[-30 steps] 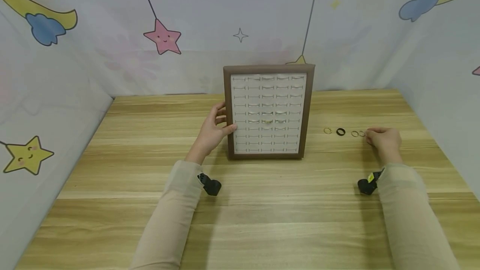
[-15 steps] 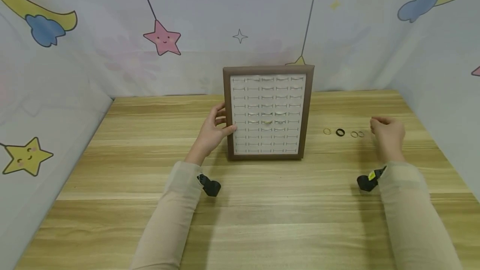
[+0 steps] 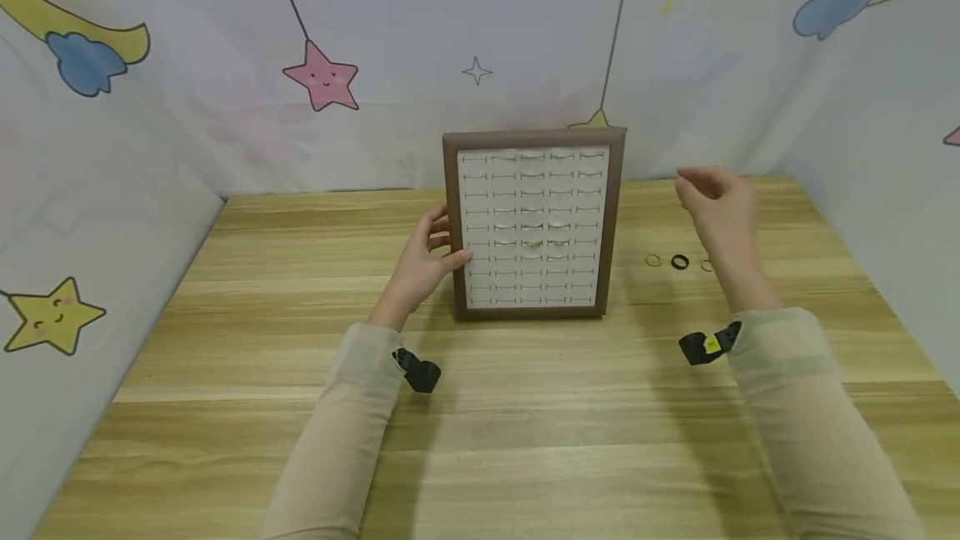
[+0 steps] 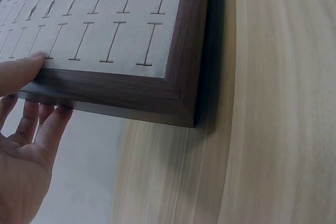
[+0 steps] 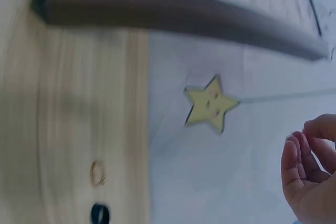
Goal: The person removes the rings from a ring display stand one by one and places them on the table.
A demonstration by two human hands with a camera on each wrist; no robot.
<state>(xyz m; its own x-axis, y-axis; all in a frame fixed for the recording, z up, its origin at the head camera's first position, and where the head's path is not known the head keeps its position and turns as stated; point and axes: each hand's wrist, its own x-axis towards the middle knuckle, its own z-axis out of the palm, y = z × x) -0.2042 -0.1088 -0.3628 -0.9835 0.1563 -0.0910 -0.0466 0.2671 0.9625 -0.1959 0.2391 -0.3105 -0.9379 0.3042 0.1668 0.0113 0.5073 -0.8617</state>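
Observation:
A ring display board (image 3: 531,277) with a brown frame and rows of slits stands upright on the table. Several slits carry rings, among them a gold ring (image 3: 532,244). My left hand (image 3: 420,269) grips the board's left edge, thumb on the front and fingers behind it. In the air right of the board is my right hand (image 3: 723,211), thumb and fingertips brought together in a pinch on a small ring almost wholly hidden by them. Below, on the wood, lie a gold ring (image 3: 654,260), a black ring (image 3: 679,262) and a thin ring (image 3: 707,265) partly covered by the right hand.
The wooden table (image 3: 525,423) reaches back to a pale cloth backdrop (image 3: 405,40) printed with stars and moons. The backdrop also hangs along both sides. A small black camera (image 3: 708,346) is strapped at the right wrist, another black camera (image 3: 417,371) at the left.
My right hand has lifted away from the right end of the row of rings and moved left and up towards the board, fingertips still pinched. The left hand and board have stayed put.

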